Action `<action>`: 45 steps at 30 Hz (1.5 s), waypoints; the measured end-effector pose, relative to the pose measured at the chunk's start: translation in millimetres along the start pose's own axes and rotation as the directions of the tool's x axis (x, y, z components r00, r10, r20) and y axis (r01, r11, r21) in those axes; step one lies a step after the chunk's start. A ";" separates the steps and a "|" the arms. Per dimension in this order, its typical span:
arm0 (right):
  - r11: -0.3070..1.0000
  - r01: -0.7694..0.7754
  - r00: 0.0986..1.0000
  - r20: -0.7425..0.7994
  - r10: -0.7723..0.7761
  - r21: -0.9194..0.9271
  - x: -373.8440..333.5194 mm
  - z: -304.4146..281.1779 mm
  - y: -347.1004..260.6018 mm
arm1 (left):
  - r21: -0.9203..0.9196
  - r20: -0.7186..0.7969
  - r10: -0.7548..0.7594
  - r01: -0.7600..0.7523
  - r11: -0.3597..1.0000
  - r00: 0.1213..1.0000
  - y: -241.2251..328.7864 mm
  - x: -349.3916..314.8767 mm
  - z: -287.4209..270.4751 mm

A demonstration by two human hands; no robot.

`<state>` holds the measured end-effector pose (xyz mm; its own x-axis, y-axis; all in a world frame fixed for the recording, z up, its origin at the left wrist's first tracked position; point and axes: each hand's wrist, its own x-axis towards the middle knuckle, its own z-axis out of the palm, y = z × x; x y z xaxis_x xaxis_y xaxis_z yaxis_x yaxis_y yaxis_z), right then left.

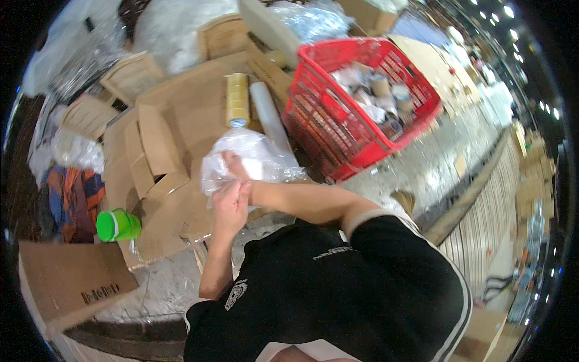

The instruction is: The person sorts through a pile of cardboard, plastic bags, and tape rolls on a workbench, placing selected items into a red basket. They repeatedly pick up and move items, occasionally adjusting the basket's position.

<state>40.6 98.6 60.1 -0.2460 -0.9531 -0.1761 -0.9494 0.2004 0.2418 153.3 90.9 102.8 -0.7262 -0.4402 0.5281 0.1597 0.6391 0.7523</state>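
A clear plastic bag (218, 172) is bunched over the cardboard-covered worktop in front of me. My left hand (231, 205) is closed on the bag's near edge, right by my other wrist. Reaching into the bag, my right hand (234, 164) shows blurred through the film, so its fingers cannot be made out. Beside it, inside the plastic, is a white patch (252, 168) whose kind is unclear. Just beyond the bag lie a stack of yellow tape rolls (237, 99) and a roll of clear film (269, 114).
A red plastic basket (344, 154) holding tape cores and scraps stands to the right. Leftward are an opened small carton (158, 142), a bright green lidded bucket (128, 224) and a large carton (78, 274). Wooden frames (132, 77) and plastic-wrapped goods (175, 36) line the far side.
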 end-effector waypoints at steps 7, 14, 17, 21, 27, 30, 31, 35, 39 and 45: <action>0.938 -0.105 0.973 0.158 0.165 -0.331 103.5 78.0 -63.8 | 0.164 -0.080 -0.248 0.258 0.952 0.965 -14.0 -24.0 -24.2; 0.843 0.111 0.992 -0.112 -0.061 0.526 71.3 35.5 -35.1 | -0.275 -0.464 -0.567 0.498 0.823 0.681 -57.5 -52.9 -8.0; 0.311 0.303 0.937 -0.221 -0.270 0.901 39.2 3.8 28.3 | -0.187 -0.589 -0.499 0.493 0.849 0.635 -74.1 -48.7 -0.4; 0.109 0.160 0.916 -0.106 -0.387 0.981 -75.0 -32.2 131.7 | 0.278 -0.331 -0.305 0.401 0.873 0.893 -93.6 -44.6 14.5; 0.351 0.116 0.970 -0.183 0.163 0.929 -280.7 -80.2 339.7 | 0.484 -0.154 -0.330 0.362 0.797 0.932 -103.5 -15.9 11.6; 0.592 -0.378 0.878 0.073 0.472 0.712 -322.1 -54.7 443.4 | 0.602 -0.015 -0.575 0.466 0.648 0.818 -75.9 13.9 -2.1; 0.693 -0.547 0.823 0.151 0.548 0.470 -327.8 -37.2 473.6 | 0.655 0.018 -0.662 0.492 0.574 0.750 -60.2 25.2 -3.2; 0.839 -0.528 0.597 0.646 0.476 -0.131 -366.6 38.9 581.7 | 0.859 -0.010 -0.753 0.391 0.331 0.658 28.4 74.5 34.7; 0.806 -0.497 0.834 -0.078 0.546 0.320 -414.0 93.4 662.9 | 0.627 -0.005 -0.590 0.462 0.627 0.808 125.0 152.6 127.3; 0.429 -0.670 0.587 0.077 0.806 0.606 -427.6 136.5 689.8 | 0.269 0.637 -0.123 -0.069 0.961 0.761 188.3 279.4 321.2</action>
<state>-535.8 675.3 171.9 -0.9248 -0.3800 0.0178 -0.3608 0.8615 -0.3571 -234.4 290.8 265.5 -0.9982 -0.0125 0.0583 0.0237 0.8140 0.5803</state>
